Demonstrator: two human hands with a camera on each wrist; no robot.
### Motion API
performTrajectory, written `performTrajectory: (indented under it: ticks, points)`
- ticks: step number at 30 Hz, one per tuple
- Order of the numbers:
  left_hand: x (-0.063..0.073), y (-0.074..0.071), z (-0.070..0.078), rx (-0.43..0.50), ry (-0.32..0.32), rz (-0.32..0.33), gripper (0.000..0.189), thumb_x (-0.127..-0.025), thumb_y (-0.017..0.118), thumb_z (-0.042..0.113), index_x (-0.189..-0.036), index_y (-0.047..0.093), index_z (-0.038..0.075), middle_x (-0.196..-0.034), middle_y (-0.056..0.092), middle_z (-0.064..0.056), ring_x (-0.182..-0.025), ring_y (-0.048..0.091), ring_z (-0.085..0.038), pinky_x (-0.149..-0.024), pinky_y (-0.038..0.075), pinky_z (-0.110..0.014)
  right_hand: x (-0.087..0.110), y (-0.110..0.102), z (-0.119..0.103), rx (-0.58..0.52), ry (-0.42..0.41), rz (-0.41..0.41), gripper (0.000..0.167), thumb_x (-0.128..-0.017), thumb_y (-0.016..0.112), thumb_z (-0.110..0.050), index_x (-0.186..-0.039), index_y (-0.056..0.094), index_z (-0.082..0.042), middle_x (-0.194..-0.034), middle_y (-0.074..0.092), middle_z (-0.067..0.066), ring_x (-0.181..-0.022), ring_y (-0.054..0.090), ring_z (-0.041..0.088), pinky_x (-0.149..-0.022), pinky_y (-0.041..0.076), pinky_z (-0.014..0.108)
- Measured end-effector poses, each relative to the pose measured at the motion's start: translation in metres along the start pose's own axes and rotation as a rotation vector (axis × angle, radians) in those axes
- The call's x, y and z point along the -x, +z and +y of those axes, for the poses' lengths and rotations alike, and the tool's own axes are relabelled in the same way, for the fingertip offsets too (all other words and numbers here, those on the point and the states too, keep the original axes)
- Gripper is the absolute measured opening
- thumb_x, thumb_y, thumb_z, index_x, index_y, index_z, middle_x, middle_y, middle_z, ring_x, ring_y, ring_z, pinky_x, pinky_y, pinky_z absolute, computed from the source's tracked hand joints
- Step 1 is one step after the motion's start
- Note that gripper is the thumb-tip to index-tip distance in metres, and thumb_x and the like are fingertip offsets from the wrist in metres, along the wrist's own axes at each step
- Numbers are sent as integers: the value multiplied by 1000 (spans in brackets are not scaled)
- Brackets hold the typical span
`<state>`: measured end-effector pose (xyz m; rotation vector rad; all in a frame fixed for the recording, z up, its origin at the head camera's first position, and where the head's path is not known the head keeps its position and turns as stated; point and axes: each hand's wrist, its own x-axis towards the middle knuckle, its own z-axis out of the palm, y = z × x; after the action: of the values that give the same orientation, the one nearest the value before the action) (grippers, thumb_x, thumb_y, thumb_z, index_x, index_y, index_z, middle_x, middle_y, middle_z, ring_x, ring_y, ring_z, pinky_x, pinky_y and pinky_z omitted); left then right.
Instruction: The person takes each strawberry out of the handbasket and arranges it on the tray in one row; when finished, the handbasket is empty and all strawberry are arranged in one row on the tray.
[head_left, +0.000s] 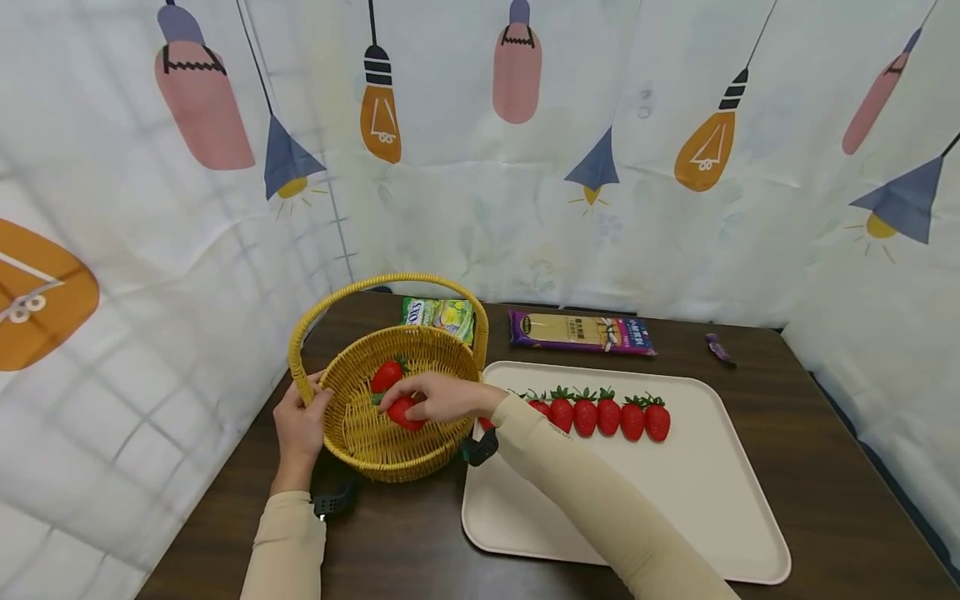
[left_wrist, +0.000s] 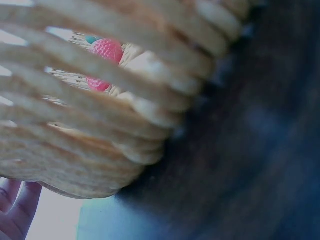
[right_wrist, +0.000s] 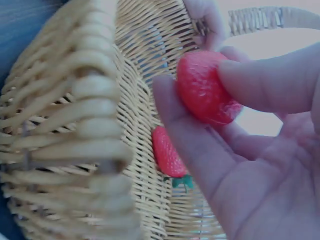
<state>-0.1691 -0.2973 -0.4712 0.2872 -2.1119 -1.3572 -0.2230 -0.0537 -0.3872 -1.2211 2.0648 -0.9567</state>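
A yellow wicker basket (head_left: pixel 360 437) with a tall arched handle stands on the left of the table. My left hand (head_left: pixel 297 429) grips its left rim by the foot of the handle. Over the basket's inside, my right hand (head_left: pixel 442 397) pinches a red strawberry (right_wrist: pixel 205 87) between thumb and fingers. Another strawberry (head_left: pixel 386 377) with a green top lies in the basket, also seen in the right wrist view. In the left wrist view, red shows through the weave, and part of the left hand (left_wrist: pixel 17 207) appears at the lower left corner.
Right of the basket, a cream tray (head_left: pixel 645 508) bears a row of several strawberries (head_left: pixel 607 414) along its far side. Behind stand a green snack packet (head_left: pixel 442 315) and a purple-and-gold packet (head_left: pixel 581 332). A small purple wrapper (head_left: pixel 718 348) lies at the back right. A printed curtain (head_left: pixel 465 208) borders the table.
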Motion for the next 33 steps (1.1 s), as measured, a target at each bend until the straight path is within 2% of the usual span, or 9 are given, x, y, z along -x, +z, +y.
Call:
performTrajectory:
  ticks: [9, 16, 21, 25, 28, 30, 33]
  points:
    - [-1, -1, 0, 5, 18, -4, 16, -92, 62, 7, -80, 57, -2, -121, 68, -12, -89, 56, 3, -59, 39, -17, 29, 7, 16, -159, 9, 200, 34, -93, 65, -11, -126, 63, -14, -124, 60, -5, -95, 60, 11, -80, 51, 25]
    - [-1, -1, 0, 0, 15, -8, 16, -92, 61, 7, -80, 57, -2, -121, 68, -12, -93, 56, 2, -62, 40, -17, 43, 17, 29, -318, 1, 358, 36, -93, 65, -13, -128, 61, -9, -125, 61, 4, -96, 65, 16, -77, 54, 29]
    - [0, -2, -1, 3, 4, -3, 16, -92, 61, 8, -80, 57, -2, -121, 68, -13, -92, 56, 2, -62, 40, -16, 58, 20, 32, -381, -18, 422, 38, -94, 63, -12, -131, 58, -7, -127, 60, 8, -98, 65, 17, -79, 53, 28]
    - [0, -1, -1, 11, 2, 3, 16, -92, 61, 7, -80, 57, -2, -121, 68, -13, -93, 57, 0, -62, 40, -16, 76, 21, 35, -412, -3, 467, 38, -95, 63, -13, -132, 58, -9, -124, 60, 9, -91, 63, 15, -67, 51, 29]
    - [-1, -1, -1, 15, 1, 3, 16, -92, 61, 7, -80, 57, -2, -121, 68, -13, -94, 57, 0, -63, 41, -16, 91, 21, 39, -441, 17, 502, 37, -94, 64, -12, -131, 58, -10, -128, 58, 10, -93, 62, 18, -68, 53, 36]
    - [-1, 0, -1, 14, 4, 3, 15, -92, 61, 7, -80, 57, -2, -121, 68, -13, -93, 57, 1, -63, 41, -15, 100, 21, 45, -437, 33, 526, 37, -94, 65, -12, -131, 59, -10, -132, 56, 11, -99, 63, 21, -75, 55, 40]
    - [-1, 0, -1, 11, 6, -1, 16, -92, 61, 7, -80, 57, -2, -121, 67, -14, -91, 56, 4, -62, 41, -16, 115, 21, 57, -447, 70, 552, 39, -92, 67, -12, -131, 59, -10, -132, 57, 11, -102, 62, 23, -80, 54, 39]
